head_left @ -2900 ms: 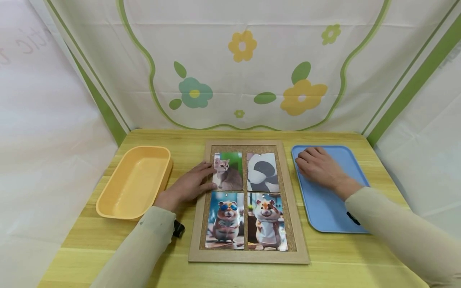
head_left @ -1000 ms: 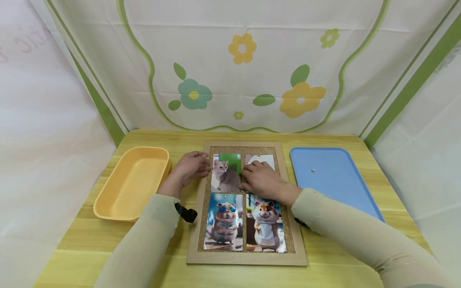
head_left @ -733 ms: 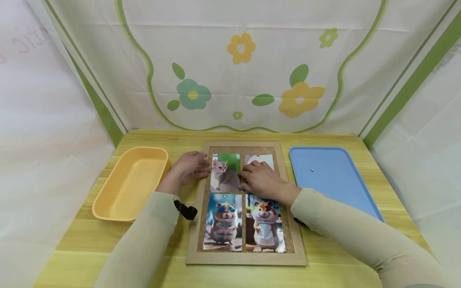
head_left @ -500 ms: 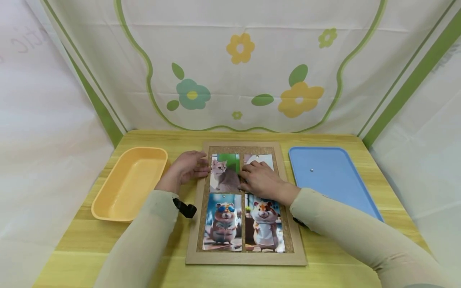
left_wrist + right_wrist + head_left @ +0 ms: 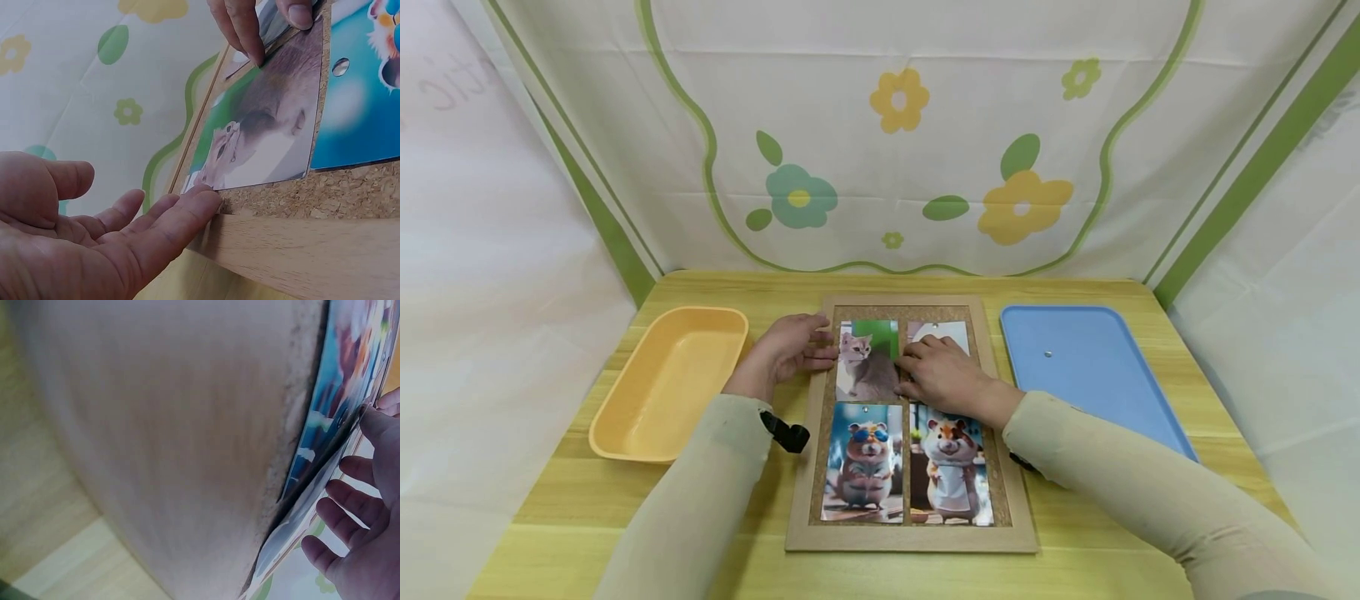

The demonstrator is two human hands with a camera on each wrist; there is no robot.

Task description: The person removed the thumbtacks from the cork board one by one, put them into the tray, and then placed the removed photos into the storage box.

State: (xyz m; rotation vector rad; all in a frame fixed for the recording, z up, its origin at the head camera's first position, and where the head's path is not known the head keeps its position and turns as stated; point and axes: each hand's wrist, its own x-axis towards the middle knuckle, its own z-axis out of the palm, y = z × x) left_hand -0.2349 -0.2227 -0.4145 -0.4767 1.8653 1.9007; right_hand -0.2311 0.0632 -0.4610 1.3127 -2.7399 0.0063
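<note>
A cork board with a wooden frame lies on the table, bearing a cat photo, a panda photo and two hamster photos, one with sunglasses and one with an apron. My left hand has its fingers extended at the frame's left edge; in the left wrist view its fingertips reach the cat photo's edge. My right hand lies over the panda photo, hiding most of it. Its thumb and index finger touch the cat photo's opposite edge, a little apart. No pin shows on the cat photo.
A yellow bin stands left of the board. To the right is a blue tray with a small silver thumbtack on it. Behind the table hangs a white flowered cloth.
My right hand has come from the tray to the board, uncovering the thumbtack. My left hand has drawn back from the cat photo to the frame's edge. Over the last second both stay nearly still.
</note>
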